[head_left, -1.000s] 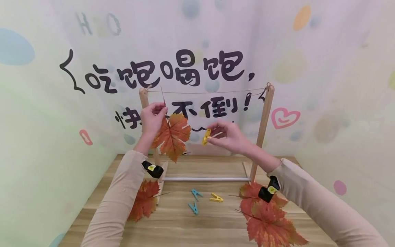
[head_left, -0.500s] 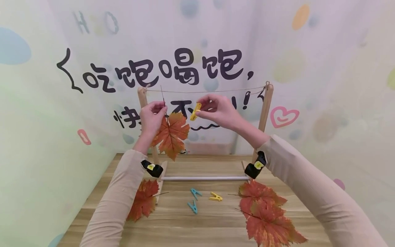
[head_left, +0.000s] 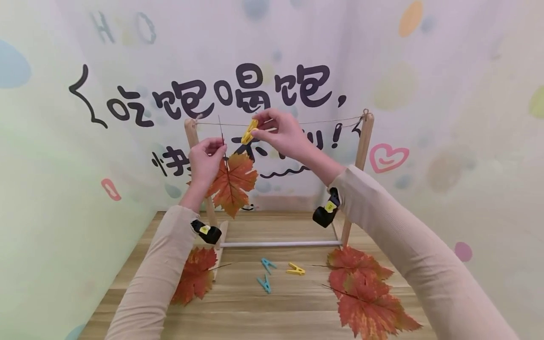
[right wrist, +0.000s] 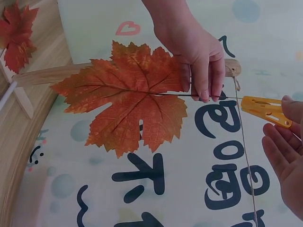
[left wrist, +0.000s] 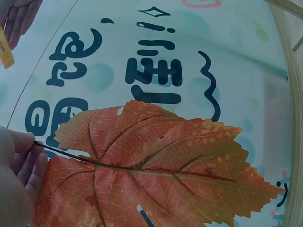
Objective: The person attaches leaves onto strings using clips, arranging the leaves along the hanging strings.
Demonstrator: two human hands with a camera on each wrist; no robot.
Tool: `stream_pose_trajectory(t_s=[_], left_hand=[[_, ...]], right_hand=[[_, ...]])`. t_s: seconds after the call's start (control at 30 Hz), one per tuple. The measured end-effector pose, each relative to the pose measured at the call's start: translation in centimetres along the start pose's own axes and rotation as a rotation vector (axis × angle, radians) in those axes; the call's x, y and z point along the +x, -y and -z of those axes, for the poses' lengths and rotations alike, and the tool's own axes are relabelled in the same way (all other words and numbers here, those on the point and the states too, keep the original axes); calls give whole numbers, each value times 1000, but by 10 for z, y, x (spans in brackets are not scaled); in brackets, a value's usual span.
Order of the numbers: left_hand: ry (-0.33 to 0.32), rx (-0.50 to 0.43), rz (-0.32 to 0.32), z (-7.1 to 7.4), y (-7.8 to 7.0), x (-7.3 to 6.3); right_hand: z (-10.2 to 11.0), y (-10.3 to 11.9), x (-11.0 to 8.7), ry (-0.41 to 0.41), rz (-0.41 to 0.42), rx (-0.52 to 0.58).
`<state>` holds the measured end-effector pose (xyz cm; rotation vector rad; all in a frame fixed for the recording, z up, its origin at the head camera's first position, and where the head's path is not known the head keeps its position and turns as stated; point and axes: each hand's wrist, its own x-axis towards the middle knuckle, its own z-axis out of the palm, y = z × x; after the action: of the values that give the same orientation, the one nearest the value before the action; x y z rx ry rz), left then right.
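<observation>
At the far left, faint pale letters "H" and "O" show on the wall. Below, a red-orange leaf lies on the wood-grain table, beyond your left sleeve. The black camera on that wrist has a yellow label, too small to read.

Your left hand pinches the thin dark stem between thumb and fingers, near the left wooden post. From it hangs the lobed orange-red maple-style leaf, its tip pointing down and its long axis close to vertical; the stem's free end rises past the thin brown twine.

Behind, bold black characters read "吃饱喝饱,"; of the line below, "快" and "!" are plain, the middle partly covered by your hands.

Further right, your right hand grips the yellow plastic clothespin between thumb and fingers. It slants, upper end to the right, free end just beside the twine and stem; you cannot tell whether it touches either.

Below lie two turquoise clothespins and another yellow clothespin, then, farthest right, overlapping red leaves.
</observation>
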<state>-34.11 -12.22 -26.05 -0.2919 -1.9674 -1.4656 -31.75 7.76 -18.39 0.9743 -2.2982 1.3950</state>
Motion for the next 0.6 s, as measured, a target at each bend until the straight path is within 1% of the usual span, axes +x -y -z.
stream_pose_trajectory(t_s=[0.1, 0.3, 0.37, 0.43, 0.6], left_hand=[[-4, 16, -4, 1, 2, 0], [-12, 23, -20, 1, 4, 1], [-12, 19, -19, 1, 4, 0], [-8, 13, -18, 0, 3, 0], [4, -25, -11, -4, 5, -2]], right_hand=[[-3, 0, 8, -30, -4, 0], [-13, 1, 20, -111, -42, 40], [-17, 2, 24, -123, -33, 46], [-20, 8, 23, -135, -34, 46], [-24, 5, 28, -194, -15, 73]])
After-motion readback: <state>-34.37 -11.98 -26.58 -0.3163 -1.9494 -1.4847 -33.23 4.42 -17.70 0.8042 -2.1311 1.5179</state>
